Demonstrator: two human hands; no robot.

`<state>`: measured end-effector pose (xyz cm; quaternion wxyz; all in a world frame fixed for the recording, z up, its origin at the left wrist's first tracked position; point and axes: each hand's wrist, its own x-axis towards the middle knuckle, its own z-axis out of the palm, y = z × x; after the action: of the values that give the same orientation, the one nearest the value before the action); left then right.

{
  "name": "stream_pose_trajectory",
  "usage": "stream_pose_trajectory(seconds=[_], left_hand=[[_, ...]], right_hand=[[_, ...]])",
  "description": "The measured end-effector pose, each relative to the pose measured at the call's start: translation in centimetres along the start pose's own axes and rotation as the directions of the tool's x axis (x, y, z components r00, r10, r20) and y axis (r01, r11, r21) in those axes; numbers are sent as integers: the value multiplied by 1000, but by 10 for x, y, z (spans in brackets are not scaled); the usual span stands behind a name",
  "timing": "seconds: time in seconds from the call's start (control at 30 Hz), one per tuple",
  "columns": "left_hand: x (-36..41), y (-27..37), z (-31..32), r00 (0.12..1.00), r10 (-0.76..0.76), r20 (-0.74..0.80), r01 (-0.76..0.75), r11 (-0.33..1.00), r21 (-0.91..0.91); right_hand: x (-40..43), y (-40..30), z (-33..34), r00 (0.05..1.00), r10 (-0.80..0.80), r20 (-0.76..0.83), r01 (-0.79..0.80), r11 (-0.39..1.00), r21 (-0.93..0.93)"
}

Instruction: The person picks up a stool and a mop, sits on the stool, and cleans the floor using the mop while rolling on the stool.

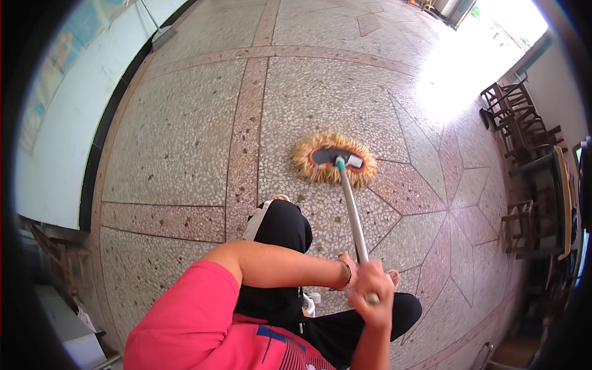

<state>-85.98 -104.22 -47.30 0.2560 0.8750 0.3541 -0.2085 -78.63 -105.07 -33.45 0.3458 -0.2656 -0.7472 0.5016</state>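
Note:
A flat dust mop with a shaggy yellow-and-cream fringe (307, 159) lies on the speckled terrazzo floor (185, 120) in front of me. Its dark oval plate has a red rim, and a teal joint links it to the metal mop handle (353, 212), which slants back towards my body. Around the handle's near end, my right hand (373, 286) is closed, with the pale end cap showing. My left hand (350, 268), below a bracelet on the wrist, grips the handle beside it; the right hand partly hides its fingers.
Against the left wall leans a broom (163, 37). Dark wooden stools (513, 120) are stacked along the right side, near a table (562, 199). Bright light comes through a doorway (504, 27) at the upper right. A white box-like thing (78, 344) stands at lower left.

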Motion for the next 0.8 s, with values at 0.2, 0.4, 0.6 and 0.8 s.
stream_pose_trajectory(seconds=[0.2, 0.4, 0.6, 0.8], left_hand=[[-6, 5, -8, 996, 50, 72, -53, 998, 33], [4, -24, 11, 996, -44, -76, 26, 973, -229], [18, -51, 4, 976, -210, -50, 199, 966, -164], [29, -83, 23, 942, -334, -17, 320, 915, -247]], right_hand=[[-13, -26, -27, 995, 30, 99, -50, 979, 198], [48, 28, -10, 991, -73, 114, 60, 991, 120], [117, 82, 21, 994, -64, 87, 53, 991, 124], [93, 63, 21, 977, -72, 198, 61, 996, 63]])
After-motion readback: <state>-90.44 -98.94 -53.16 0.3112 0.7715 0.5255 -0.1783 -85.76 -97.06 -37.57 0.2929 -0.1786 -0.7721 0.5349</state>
